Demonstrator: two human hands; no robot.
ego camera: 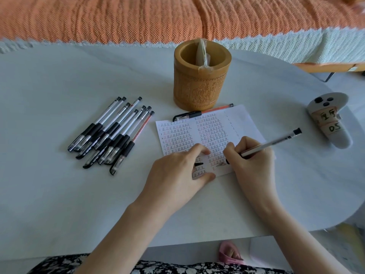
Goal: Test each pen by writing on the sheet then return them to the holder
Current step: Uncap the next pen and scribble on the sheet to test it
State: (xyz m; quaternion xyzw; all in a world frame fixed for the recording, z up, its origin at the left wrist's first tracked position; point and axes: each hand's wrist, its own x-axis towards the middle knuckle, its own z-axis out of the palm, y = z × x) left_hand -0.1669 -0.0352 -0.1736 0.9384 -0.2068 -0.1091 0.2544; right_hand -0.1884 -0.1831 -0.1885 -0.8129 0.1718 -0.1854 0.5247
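Observation:
My right hand (250, 155) grips a clear pen (276, 142) with a black end, its tip on the lower part of the white sheet (243, 123), which is covered with rows of written marks. My left hand (181, 169) rests on the sheet's lower left and holds a black pen cap (199, 164) under its fingers. Several capped pens (112, 133) lie in a bunch on the table left of the sheet. One red-ink pen (203, 112) lies along the sheet's top edge. The round wooden holder (201, 84) stands behind the sheet with only a plastic wrapper in it.
A white controller (329, 119) with paper labels lies at the right on the white oval table (59, 80). An orange bedspread (138, 18) runs along the far side. The table's near edge is close to my body.

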